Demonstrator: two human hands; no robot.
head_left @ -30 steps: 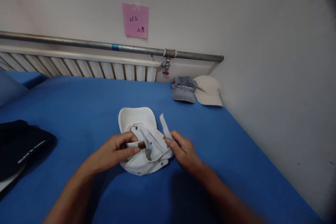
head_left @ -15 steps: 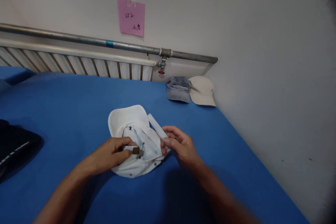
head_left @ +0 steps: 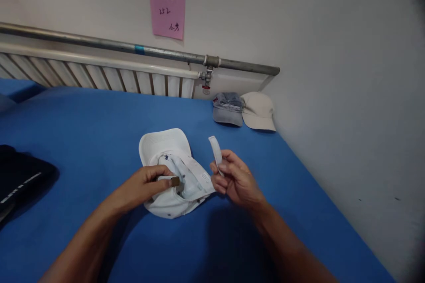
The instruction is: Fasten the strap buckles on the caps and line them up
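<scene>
A white baseball cap [head_left: 166, 141] lies on the blue surface with its inside showing and its brim pointing away from me. My left hand [head_left: 146, 185] is closed at the cap's left side, pinching a short band that ends in a brass-coloured buckle [head_left: 175, 181]. On the right, my right hand [head_left: 237, 180] is closed on the cap's white strap [head_left: 215, 150], whose free end sticks up above the fingers. The strap's lower part is hidden by those fingers. Inside the cap, a small dark mark and a printed label are visible.
A grey-blue cap [head_left: 227, 109] and a beige cap [head_left: 259, 111] sit side by side at the back right, near the wall. Black fabric with white lettering [head_left: 26, 177] lies at left. A radiator [head_left: 126, 80] and metal pipe [head_left: 99, 44] run behind the blue surface [head_left: 99, 124].
My right hand has moved slightly right, drawing the strap away from the cap's inside and more upright. My left hand still pinches the buckle band. The view has tilted slightly.
</scene>
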